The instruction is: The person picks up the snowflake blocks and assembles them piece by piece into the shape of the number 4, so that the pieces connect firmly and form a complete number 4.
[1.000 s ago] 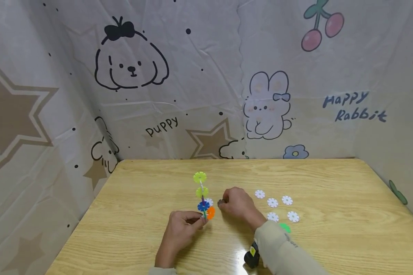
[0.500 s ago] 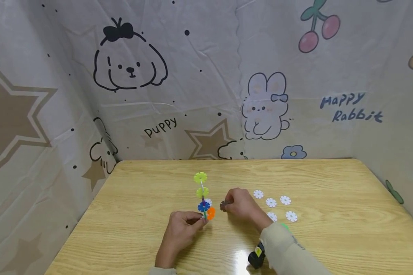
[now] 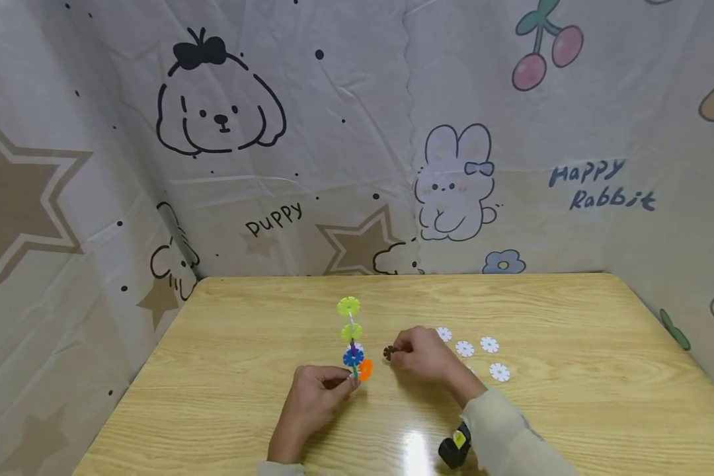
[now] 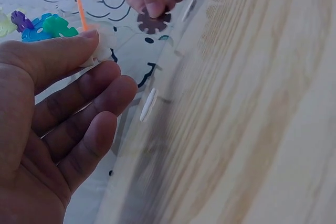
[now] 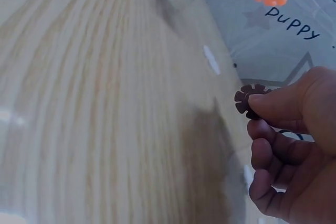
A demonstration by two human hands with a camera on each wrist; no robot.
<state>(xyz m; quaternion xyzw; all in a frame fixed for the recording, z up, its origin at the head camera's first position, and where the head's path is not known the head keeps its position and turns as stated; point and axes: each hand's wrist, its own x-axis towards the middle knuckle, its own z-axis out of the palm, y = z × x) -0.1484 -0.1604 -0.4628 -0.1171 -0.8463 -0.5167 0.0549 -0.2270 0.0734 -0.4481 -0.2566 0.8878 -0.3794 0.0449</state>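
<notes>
Fingers: left hand (image 3: 312, 396) pinches disc tower (image 3: 352, 338) base, half hidden | right hand (image 3: 425, 354) pinches brown disc (image 3: 388, 352)

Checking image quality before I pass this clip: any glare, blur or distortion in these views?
Head view: sharp, a bright glare patch on the table near the right hand's sleeve. Left wrist view: table grain smeared, the left hand fills the frame. Right wrist view: brown disc sharp, table soft.

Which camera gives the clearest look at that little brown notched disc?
The right wrist view: the brown disc fills the frame, pinched by the right hand. The head view shows it tiny; the left wrist view shows it small, partly behind fingers.
</notes>
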